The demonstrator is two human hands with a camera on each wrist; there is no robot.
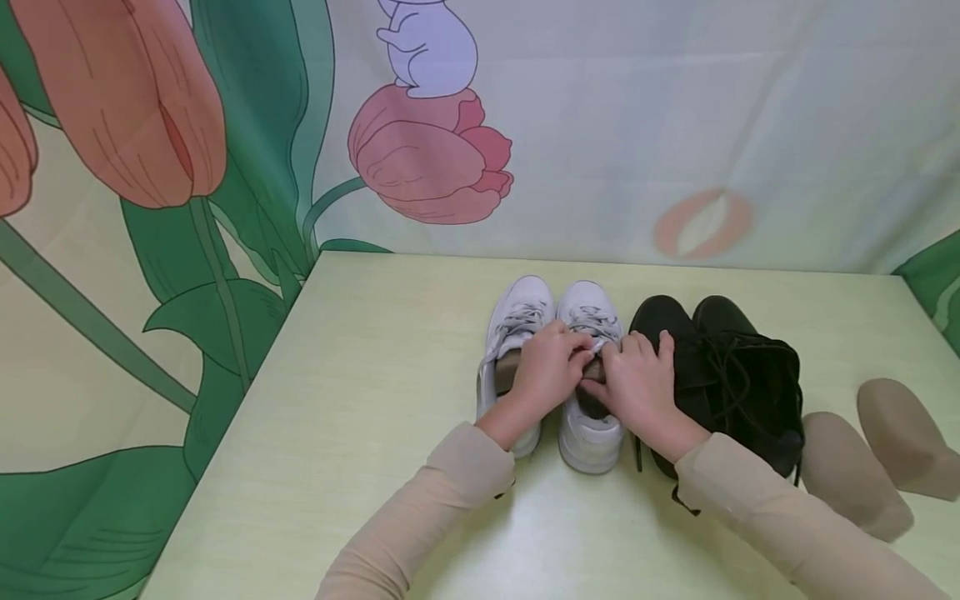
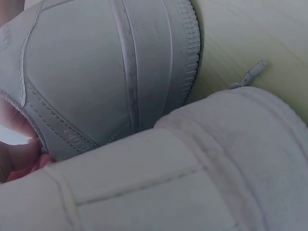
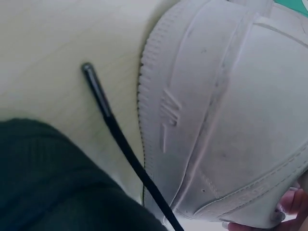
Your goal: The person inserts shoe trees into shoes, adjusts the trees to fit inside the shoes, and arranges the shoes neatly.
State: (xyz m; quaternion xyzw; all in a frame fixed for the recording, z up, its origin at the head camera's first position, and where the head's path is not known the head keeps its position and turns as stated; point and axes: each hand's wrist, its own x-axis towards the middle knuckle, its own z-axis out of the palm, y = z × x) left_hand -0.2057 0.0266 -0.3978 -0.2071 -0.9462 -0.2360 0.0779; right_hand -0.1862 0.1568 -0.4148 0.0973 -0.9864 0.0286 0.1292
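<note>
A pair of white lace-up sneakers stands side by side on the table: the left sneaker [image 1: 525,293] and the right sneaker [image 1: 590,446]. Both hands work at the right one's opening. My left hand [image 1: 546,367] reaches across the left sneaker and pinches the tongue area below the laces. My right hand [image 1: 641,375] grips the collar from the outer side, thumb at the opening. Between the hands a taupe shoe insert [image 1: 595,369] shows inside; another taupe insert [image 1: 507,372] sits in the left sneaker. In the right wrist view, fingertips [image 3: 291,202] curl at the sneaker's collar.
Black lace-up shoes [image 1: 660,312] stand close by on the right, one lace end [image 3: 98,94] hanging near the sneaker. Two loose taupe inserts [image 1: 855,471] lie beyond them. A printed flower cloth [image 1: 585,150] hangs behind the table [image 1: 390,358].
</note>
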